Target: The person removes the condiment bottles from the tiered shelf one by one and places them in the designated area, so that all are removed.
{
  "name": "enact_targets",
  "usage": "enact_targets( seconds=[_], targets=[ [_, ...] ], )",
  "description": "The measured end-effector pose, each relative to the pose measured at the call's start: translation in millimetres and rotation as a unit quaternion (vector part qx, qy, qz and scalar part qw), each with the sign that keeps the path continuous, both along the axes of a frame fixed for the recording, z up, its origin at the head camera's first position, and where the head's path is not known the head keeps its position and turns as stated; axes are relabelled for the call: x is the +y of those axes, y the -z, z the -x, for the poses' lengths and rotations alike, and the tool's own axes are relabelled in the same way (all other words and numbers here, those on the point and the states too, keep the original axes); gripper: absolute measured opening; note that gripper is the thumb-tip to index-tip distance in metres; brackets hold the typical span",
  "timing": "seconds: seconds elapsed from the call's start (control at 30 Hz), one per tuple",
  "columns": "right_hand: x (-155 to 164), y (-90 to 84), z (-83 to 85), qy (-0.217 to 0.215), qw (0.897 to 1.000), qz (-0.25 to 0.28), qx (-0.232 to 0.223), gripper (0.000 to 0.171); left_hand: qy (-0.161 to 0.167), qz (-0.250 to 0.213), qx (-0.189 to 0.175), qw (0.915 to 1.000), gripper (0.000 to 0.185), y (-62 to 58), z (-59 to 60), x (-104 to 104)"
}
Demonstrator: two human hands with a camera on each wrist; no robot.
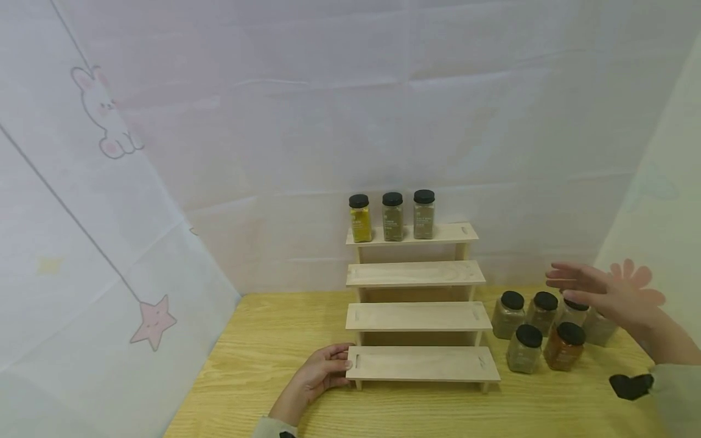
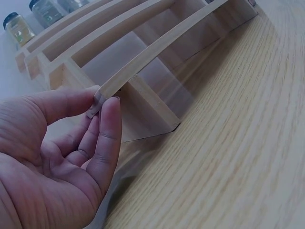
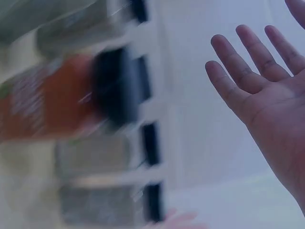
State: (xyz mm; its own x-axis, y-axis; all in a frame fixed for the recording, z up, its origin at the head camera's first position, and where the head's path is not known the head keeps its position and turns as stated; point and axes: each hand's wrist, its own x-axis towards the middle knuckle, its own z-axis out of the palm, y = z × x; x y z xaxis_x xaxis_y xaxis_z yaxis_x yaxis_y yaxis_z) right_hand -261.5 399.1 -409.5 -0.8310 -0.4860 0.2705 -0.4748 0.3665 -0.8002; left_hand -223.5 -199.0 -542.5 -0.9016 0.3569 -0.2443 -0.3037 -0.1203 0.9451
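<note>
Here, I see six black-capped spice jars (image 1: pixel 539 331) clustered near the wooden table's (image 1: pixel 263 359) right edge, beside a stepped rack (image 1: pixel 418 316). My right hand (image 1: pixel 608 292) hovers flat-fingered above them, holding nothing. My left hand (image 1: pixel 323 371) pinches the rack's lowest shelf. The jars look like rigid, smooth, breakable glass; best gripped around the body.

I see open tabletop (image 1: pixel 263 359) left of the rack (image 1: pixel 416 316) — its three lower steps bare; three jars (image 1: pixel 392 216) fill the top step's left part, six jars (image 1: pixel 539 331) crowd the right.
</note>
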Motion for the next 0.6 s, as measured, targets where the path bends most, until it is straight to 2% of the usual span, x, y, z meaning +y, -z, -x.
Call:
enact_targets(
  seconds=[0.17,0.3,0.43,0.6],
  targets=[
    [-26.9,-33.2,12.5,0.019,1.000,-0.019,-0.003,0.052,0.000,-0.002,-0.001,1.0000,0.068,0.4,-0.1,-0.6],
    [-49.6,-53.4,22.4,0.043,0.999,-0.021,-0.004,0.050,0.000,-0.001,-0.003,1.0000,0.068,0.9,-0.1,-0.5],
    [-69.0,-66.3,34.1,0.078,0.996,-0.031,-0.005,0.049,0.000,0.002,-0.001,1.0000,0.066,1.3,1.3,-1.2],
    [-86.9,-76.2,51.0,0.091,0.995,-0.041,-0.012,0.052,0.001,0.002,-0.003,1.0000,0.066,3.6,3.0,-1.6]
  ],
)
